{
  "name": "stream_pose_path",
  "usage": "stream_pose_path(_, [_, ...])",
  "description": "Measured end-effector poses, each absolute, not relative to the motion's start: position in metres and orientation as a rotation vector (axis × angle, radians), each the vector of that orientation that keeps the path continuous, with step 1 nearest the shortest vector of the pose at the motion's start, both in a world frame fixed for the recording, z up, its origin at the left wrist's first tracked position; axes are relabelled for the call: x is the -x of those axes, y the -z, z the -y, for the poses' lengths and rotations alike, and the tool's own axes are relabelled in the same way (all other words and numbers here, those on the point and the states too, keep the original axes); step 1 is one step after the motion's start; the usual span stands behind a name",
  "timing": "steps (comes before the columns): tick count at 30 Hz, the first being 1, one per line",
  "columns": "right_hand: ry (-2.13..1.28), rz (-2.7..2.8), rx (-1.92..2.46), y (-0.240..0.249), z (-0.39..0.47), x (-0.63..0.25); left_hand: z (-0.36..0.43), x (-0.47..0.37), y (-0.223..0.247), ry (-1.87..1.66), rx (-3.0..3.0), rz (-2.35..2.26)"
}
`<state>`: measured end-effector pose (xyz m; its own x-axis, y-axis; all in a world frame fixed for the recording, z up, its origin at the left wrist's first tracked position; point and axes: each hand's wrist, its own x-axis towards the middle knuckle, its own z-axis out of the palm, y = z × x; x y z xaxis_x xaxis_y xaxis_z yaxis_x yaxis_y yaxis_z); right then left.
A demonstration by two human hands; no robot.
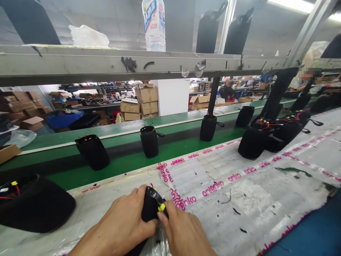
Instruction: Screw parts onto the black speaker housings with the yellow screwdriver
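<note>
Near the front of the bench my left hand (pixel 119 220) is wrapped round a black fabric-covered speaker housing (pixel 149 209), which lies tilted with its open rim upward. My right hand (pixel 186 231) pinches a small black-and-yellow hand tool (pixel 162 208) against the rim; its exact kind is hidden by the fingers. A bit of red wire shows at the rim. To the left, a larger-looking black housing (pixel 39 206) lies on its side, red wires and a yellow connector at its opening. More housings with wires (pixel 254 140) stand together on the right.
Behind the bench runs a green conveyor belt (pixel 181 145) carrying several black housings (pixel 149 142). White sheeting with pink print (pixel 210 188) covers the bench, with black scraps on it. Overhead, a shelf (pixel 101 62) holds a plastic bottle (pixel 155 26). Another person is at the far right.
</note>
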<state>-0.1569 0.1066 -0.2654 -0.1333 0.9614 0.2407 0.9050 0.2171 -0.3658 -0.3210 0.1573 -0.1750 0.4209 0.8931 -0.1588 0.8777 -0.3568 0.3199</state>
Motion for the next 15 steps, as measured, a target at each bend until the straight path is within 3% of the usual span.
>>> stream_pose_path(8, [-0.171, 2.107, 1.748, 0.267, -0.109, 0.157, -0.158, 0.318, 0.175, -0.045, -2.347, -1.524])
stream_pose_path(15, [-0.405, 2.191, 2.048, 0.229, -0.108, 0.165, -0.155, 0.315, 0.173, -0.028, -2.333, -1.536])
